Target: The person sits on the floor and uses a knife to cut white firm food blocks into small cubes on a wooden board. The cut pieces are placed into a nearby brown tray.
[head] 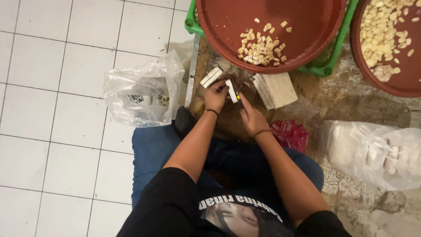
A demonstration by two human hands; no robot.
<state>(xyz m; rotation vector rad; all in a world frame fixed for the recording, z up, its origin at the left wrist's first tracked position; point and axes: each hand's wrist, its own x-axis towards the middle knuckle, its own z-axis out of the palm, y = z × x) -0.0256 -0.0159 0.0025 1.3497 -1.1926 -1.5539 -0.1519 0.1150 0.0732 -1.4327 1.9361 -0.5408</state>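
I sit cross-legged on the floor in front of a wooden board (326, 94). My left hand (215, 96) is closed on a pale strip of tempeh (230, 90), pressing it down on the board. My right hand (252, 117) grips a small knife (238, 97) whose blade meets that strip. More pale strips (211, 76) lie just beyond my left hand. A stack of flat tempeh slabs (275, 90) rests to the right of the hands. A round red tray (302, 26) farther out holds a heap of small cut cubes (262, 48).
A second red tray (405, 74) with pale pieces sits at the top right. A green plastic crate (326, 66) carries the first tray. A crumpled clear bag (142, 92) lies on white tiles at left. A filled plastic bag (377, 153) and a red wrapper (290, 134) lie at right.
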